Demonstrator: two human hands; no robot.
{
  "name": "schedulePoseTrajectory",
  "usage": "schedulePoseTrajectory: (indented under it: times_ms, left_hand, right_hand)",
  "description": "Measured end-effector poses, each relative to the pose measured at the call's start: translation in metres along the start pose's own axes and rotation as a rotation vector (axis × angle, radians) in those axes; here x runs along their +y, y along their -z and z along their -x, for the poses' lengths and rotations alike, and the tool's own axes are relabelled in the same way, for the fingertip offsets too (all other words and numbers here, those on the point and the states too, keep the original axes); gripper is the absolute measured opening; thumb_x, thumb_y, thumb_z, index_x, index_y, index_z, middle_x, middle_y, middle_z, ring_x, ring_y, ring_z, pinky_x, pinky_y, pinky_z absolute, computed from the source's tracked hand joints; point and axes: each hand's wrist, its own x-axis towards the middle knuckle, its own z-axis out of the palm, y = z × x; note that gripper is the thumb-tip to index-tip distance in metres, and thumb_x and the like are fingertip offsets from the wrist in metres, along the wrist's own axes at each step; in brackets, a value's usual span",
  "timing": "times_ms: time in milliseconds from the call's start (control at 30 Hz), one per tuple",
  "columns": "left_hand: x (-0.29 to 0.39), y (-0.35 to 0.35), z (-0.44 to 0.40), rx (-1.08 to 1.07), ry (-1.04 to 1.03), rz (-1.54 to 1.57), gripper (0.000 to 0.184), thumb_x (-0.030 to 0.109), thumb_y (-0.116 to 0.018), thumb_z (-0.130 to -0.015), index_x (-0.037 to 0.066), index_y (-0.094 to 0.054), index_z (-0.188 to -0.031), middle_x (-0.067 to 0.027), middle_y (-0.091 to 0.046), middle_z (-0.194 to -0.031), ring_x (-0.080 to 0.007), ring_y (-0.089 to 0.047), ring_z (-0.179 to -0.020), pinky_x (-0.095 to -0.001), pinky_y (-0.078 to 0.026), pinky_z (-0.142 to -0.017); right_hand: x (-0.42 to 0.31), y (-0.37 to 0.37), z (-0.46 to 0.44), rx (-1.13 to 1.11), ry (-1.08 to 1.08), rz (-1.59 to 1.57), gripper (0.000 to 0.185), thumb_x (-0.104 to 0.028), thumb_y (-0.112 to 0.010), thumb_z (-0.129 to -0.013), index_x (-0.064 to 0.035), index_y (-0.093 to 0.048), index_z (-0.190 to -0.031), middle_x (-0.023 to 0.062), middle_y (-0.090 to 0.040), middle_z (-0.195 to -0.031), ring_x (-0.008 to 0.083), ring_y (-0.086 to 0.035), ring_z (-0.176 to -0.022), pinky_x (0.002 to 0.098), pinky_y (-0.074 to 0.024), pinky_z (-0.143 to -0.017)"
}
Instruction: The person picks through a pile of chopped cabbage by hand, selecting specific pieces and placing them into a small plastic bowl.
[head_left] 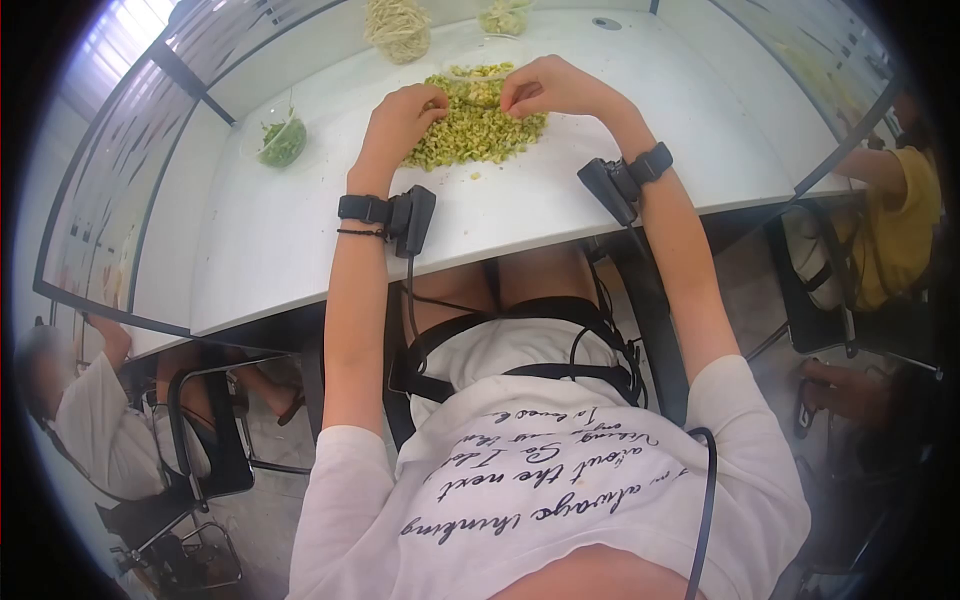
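Observation:
A wide heap of small green and yellow pieces (475, 125) lies loose on the white table (330, 210). At its upper left edge is my left hand (408, 122), fingers curled and pinched together over the pieces. My right hand (545, 88) is at the upper right edge, its thumb and fingertips also pinched. Whatever either hand holds is too small to make out. Both wrists carry black straps with a dark device attached. A clear rim of a container shows behind the heap, between the hands.
A clear bowl with green bits (283, 142) stands on the left. Behind the heap are a pale stringy bundle (398, 30) and a pale green pile (504, 17). Low partitions border the table. People sit at far left and right.

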Motion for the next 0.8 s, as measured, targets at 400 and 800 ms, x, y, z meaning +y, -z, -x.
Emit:
schedulePoseTrajectory:
  times_ms: [400, 800]
  left_hand:
    - [-0.0075, -0.0068, -0.0026, 0.028, -0.195, 0.078, 0.014, 0.002, -0.059, -0.081, 0.002, -0.06, -0.095, -0.0084, -0.061, -0.089, -0.024, -0.059, -0.084, -0.0319, -0.047, -0.075]
    - [-0.0068, -0.0067, -0.0048, 0.112, -0.137, 0.149, 0.015, -0.001, -0.055, -0.083, 0.002, -0.061, -0.096, -0.0093, -0.063, -0.091, -0.021, -0.061, -0.081, -0.0296, -0.048, -0.072]
  right_hand:
    - [-0.0042, -0.0012, -0.0014, -0.058, 0.008, -0.099, 0.01, -0.007, -0.065, -0.08, -0.0017, -0.065, -0.088, 0.0035, -0.065, -0.086, 0.0106, -0.062, -0.081, 0.0237, -0.0492, -0.079]
    - [-0.0046, -0.0015, -0.0004, -0.059, 0.021, -0.107, 0.009, -0.007, -0.064, -0.081, -0.002, -0.064, -0.088, 0.0028, -0.064, -0.087, 0.0105, -0.061, -0.082, 0.0237, -0.0489, -0.078]
